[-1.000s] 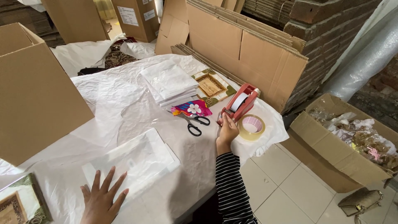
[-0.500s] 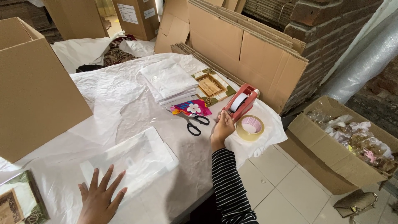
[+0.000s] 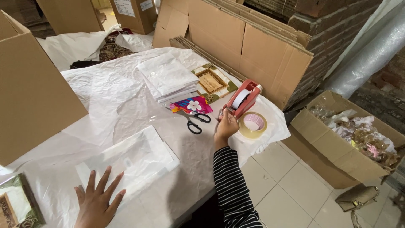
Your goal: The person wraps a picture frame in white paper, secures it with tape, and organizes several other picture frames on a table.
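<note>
The right hand (image 3: 226,126) reaches out across the table (image 3: 126,109), which is covered in white paper, to the near end of a red tape dispenser (image 3: 242,99) that stands at the table's right edge. Its fingers are curled at the dispenser's cutter end and seem to pinch the tape there, though the view is too small to be sure of what they hold. The sleeve on this arm is striped black and white. Just right of the hand lies a roll of clear tape (image 3: 252,125), flat on the paper. Just left of it lie black-handled scissors (image 3: 195,122), and beyond them a small bright pink cloth with a white flower (image 3: 192,105). Farther off sits a stack of white bags (image 3: 168,78) and a carved wooden frame (image 3: 210,81).

The left hand (image 3: 97,200) lies flat and open, fingers spread, holding nothing, pressing the near edge of a white wrapped packet (image 3: 135,158) at the near left of the table.
</note>
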